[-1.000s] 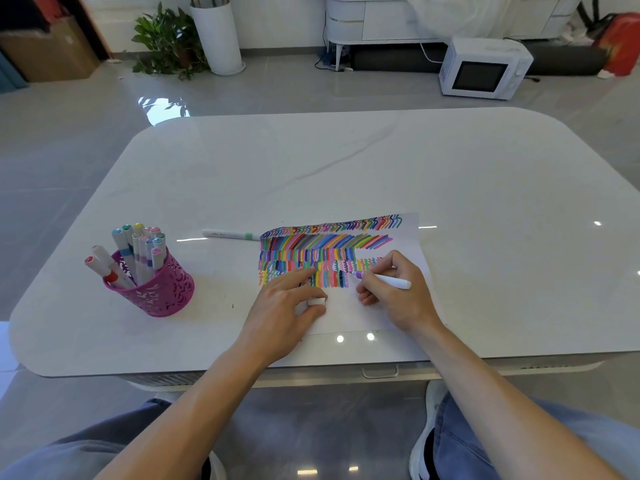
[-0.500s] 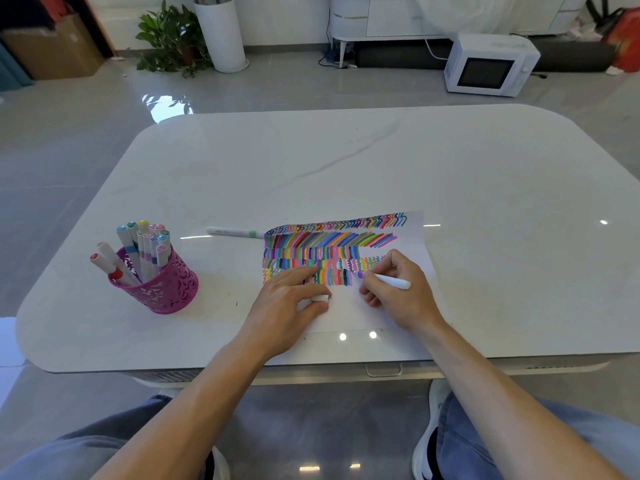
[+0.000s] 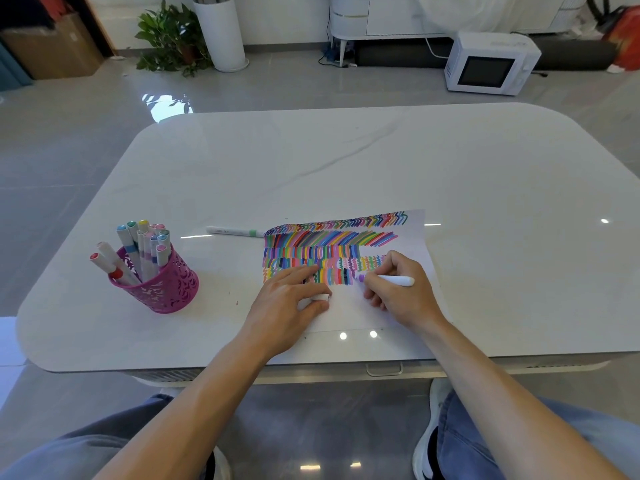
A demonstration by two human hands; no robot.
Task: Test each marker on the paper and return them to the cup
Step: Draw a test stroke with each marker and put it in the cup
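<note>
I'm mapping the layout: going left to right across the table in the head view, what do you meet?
Pink cup of markers → loose marker lying flat → left hand pinching a white cap → right hand holding the purple marker.

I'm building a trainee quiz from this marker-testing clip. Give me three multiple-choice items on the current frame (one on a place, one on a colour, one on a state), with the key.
1. Where does the loose marker lie?
A. on the table, by the paper's far left corner
B. on the floor
C. on the person's lap

2. What colour is the tip of the held marker in the right hand?
A. yellow
B. purple
C. black

3. What is the left hand doing?
A. raised above the table
B. hanging off the table edge
C. resting on the paper, pinching a white cap

Key: 1 A, it lies flat on the tabletop beside the coloured strokes; 2 B, a purple tip shows past the fingers; 3 C, the cap sits between thumb and fingers.
</note>
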